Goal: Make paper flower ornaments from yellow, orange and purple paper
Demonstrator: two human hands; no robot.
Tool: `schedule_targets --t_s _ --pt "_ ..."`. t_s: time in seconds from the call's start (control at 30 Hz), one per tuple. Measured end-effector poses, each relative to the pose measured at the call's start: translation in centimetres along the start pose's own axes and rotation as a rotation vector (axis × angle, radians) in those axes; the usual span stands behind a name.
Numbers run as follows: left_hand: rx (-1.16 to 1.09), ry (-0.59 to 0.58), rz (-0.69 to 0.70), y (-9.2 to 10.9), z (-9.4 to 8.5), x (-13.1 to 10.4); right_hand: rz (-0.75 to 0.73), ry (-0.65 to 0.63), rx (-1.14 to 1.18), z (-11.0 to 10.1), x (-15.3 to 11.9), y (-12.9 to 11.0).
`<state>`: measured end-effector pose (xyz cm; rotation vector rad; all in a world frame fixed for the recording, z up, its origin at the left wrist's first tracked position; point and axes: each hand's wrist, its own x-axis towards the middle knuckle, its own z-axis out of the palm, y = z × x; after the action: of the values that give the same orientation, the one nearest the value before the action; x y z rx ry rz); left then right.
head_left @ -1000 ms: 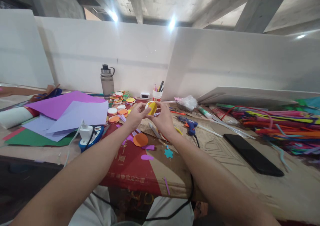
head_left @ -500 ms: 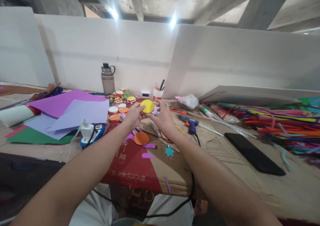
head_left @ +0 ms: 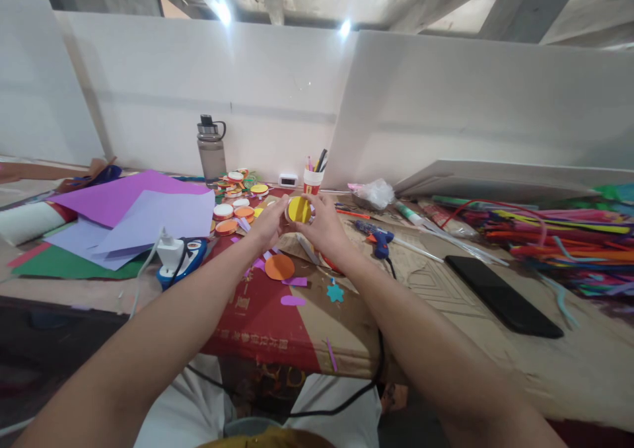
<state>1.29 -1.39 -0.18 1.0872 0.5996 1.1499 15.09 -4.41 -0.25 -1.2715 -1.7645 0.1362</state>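
Between my two hands, above the middle of the table, is a round yellow disc (head_left: 298, 209) with a pale rim, its flat face turned toward me. My left hand (head_left: 272, 225) grips its left edge. Closed on its right side is my right hand (head_left: 323, 222), fingers curled around the rim. Beneath them on the cardboard lie an orange paper circle (head_left: 280, 267), a purple paper strip (head_left: 293, 300) and a teal star shape (head_left: 335, 293). White and orange discs (head_left: 226, 227) sit just left of my left hand.
A blue glue gun (head_left: 380, 240) and a black phone (head_left: 502, 296) lie to the right, before a heap of pipe cleaners (head_left: 559, 243). Purple paper sheets (head_left: 158, 217), a blue power strip (head_left: 183, 263) and a bottle (head_left: 211, 150) stand left. A pen cup (head_left: 313, 180) is behind my hands.
The yellow disc has moved slightly right and tipped more upright. My right hand has closed in around its right side, where its fingers were apart before.
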Motion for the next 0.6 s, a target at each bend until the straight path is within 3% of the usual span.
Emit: schedule_targets --t_s 0.2,0.4,0.6 --pt "-0.085 0.055 -0.126 0.8 0.5 -0.3 0.036 -0.008 0.012 -0.1 0.0 -0.3" --pt "-0.105 0.017 -0.170 0.6 0.1 -0.1 0.055 0.012 0.051 0.1 0.2 0.0" --pt "-0.137 -0.099 -0.147 -0.1 -0.5 0.5 0.099 -0.003 0.111 0.1 0.4 -0.2"
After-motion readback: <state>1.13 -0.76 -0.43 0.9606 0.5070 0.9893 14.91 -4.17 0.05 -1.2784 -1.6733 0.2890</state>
